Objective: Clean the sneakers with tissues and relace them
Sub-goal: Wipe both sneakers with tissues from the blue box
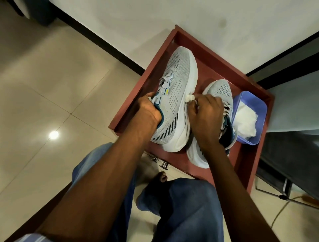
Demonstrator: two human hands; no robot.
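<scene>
Gripping the collar of the left sneaker [174,96], the left hand [148,110] has its fingers tucked into the shoe's opening and tips it onto its side, so the white midsole faces right. Just beside it, the right hand [205,112] pinches a small crumpled tissue [70,0] wad against that midsole about halfway along the shoe.

The sneaker's long axis runs from its heel, near the person, to its toe at the far end of the red-brown tray [151,69]. The tissue sits right of the left hand's grip and slightly farther, so the wiping hand is the nearer one to the sole and, by my judgement, can travel along the midsole toward toe or heel while the left hand steadies the shoe. Its laces [162,82] look loose near the tongue, so relacing seems not yet done.

The second sneaker [219,91] lies to the right, partly under the right wrist, toe also pointing far. At the tray's right edge stands a blue plastic tub [248,101] holding a heap of white tissues [245,121]. Denim-clad knees [186,207] show in the near foreground above a pale tiled floor [51,77].
</scene>
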